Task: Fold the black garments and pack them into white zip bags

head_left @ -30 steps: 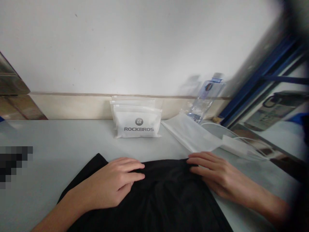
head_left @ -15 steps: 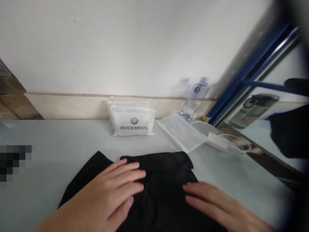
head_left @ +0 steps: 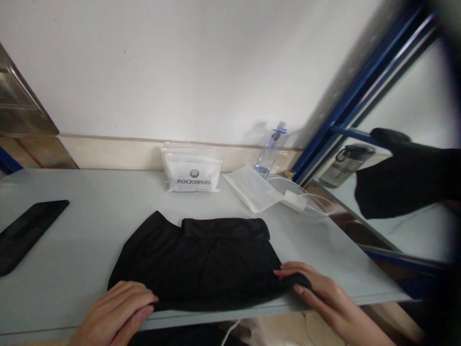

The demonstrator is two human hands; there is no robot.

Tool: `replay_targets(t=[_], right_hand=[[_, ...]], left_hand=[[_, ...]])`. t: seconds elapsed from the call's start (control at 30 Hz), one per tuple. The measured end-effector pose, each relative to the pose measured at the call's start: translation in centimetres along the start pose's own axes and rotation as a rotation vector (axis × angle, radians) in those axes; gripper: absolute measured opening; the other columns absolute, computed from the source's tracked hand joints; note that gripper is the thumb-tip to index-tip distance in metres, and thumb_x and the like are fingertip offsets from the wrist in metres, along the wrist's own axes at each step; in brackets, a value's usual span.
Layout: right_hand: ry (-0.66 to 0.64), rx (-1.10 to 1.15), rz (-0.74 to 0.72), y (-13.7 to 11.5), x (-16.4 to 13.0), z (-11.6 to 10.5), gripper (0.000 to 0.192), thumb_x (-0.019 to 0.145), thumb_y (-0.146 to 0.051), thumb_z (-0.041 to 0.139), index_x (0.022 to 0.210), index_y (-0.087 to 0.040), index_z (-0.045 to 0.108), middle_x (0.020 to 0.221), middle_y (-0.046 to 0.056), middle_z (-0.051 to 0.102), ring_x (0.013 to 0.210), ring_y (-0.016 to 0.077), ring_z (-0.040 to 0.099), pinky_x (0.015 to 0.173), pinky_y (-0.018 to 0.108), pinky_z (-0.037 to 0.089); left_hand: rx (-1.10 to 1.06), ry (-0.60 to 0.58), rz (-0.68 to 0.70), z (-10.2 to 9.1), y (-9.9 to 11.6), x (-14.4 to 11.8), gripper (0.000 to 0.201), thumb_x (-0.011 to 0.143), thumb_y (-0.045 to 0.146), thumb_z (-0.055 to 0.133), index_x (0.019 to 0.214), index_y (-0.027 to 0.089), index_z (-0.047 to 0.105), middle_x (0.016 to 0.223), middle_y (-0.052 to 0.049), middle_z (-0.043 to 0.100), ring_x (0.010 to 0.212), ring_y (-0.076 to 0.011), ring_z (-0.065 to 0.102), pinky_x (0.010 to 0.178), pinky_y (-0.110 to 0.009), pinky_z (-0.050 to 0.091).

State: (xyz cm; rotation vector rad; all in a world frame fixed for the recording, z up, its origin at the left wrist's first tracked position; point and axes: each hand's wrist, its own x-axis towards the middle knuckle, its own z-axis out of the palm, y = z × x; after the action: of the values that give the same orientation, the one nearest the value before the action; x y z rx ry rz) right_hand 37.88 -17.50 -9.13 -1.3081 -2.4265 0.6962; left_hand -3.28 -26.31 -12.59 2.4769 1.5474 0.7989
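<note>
A black fabric garment (head_left: 205,264) lies on the grey table (head_left: 118,192), with a folded band along its far side. At its near left corner is my left hand (head_left: 120,310), fingers curled together over the edge and pinching the cloth. My right hand (head_left: 320,295) grips the near right edge, where a bit of the fabric is bunched up between thumb and fingers. The garment's near edge lies close to the table's front edge. Its exact kind is not clear from this view.
Frosted zip bags (head_left: 194,175) printed ROCKBROS stand against the wall. To their right are a flat white bag (head_left: 252,190), a clear bottle (head_left: 272,149) and a white charger (head_left: 293,201) with cable. A black phone-like slab (head_left: 32,235) lies left. A mirror (head_left: 418,230) borders the right.
Both hands have moved from lying over the garment to its near corners, where they grip it. The garment now lies flatter and wider. The view has shifted, showing the table's front edge.
</note>
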Motion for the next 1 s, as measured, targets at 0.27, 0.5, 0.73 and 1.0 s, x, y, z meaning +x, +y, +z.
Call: replay_targets(t=[0.27,0.5,0.73,1.0], right_hand=[[0.202,0.085,0.228,-0.4,5.4,1.4,0.025,0.089,-0.033,0.042,0.108,-0.019,0.049,0.056,-0.006,0.048,0.051,0.0159,0.05,0.05,0.027,0.041],[0.382,-0.319,0.197,-0.7,4.5,1.9,0.037,0.087,-0.03,0.045,0.123,-0.023,0.039,0.099,0.009,0.061,0.085,0.0238,0.062,0.072,0.038,0.05],[0.241,-0.685,-0.142,-3.7,8.7,4.7,0.058,0.089,-0.034,0.044,0.142,-0.023,0.026,0.142,0.014,0.04,0.13,0.0341,0.035,0.097,0.057,0.036],[0.126,-0.752,-0.192,-1.3,10.1,5.2,0.059,0.092,-0.034,0.038,0.146,-0.02,0.018,0.145,0.013,0.034,0.131,0.0279,0.035,0.097,0.049,0.04]], left_hand=[[-0.032,-0.24,-0.41,-0.6,-2.1,7.0,0.024,0.089,0.039,0.044,0.087,0.028,0.065,0.081,0.003,0.073,0.075,-0.0189,0.069,0.069,-0.025,0.051],[0.313,-0.123,-0.19,-0.1,-4.1,6.8,0.029,0.09,0.04,0.04,0.095,0.024,0.064,0.095,-0.005,0.072,0.083,-0.0248,0.069,0.071,-0.033,0.053],[0.401,0.048,0.166,3.6,2.7,13.0,0.04,0.089,0.033,0.045,0.122,0.013,0.053,0.126,-0.01,0.058,0.111,-0.0259,0.057,0.087,-0.039,0.051],[0.507,0.093,0.142,6.6,2.0,12.0,0.037,0.093,0.028,0.036,0.117,0.011,0.058,0.122,-0.01,0.061,0.109,-0.0198,0.06,0.085,-0.031,0.051]])
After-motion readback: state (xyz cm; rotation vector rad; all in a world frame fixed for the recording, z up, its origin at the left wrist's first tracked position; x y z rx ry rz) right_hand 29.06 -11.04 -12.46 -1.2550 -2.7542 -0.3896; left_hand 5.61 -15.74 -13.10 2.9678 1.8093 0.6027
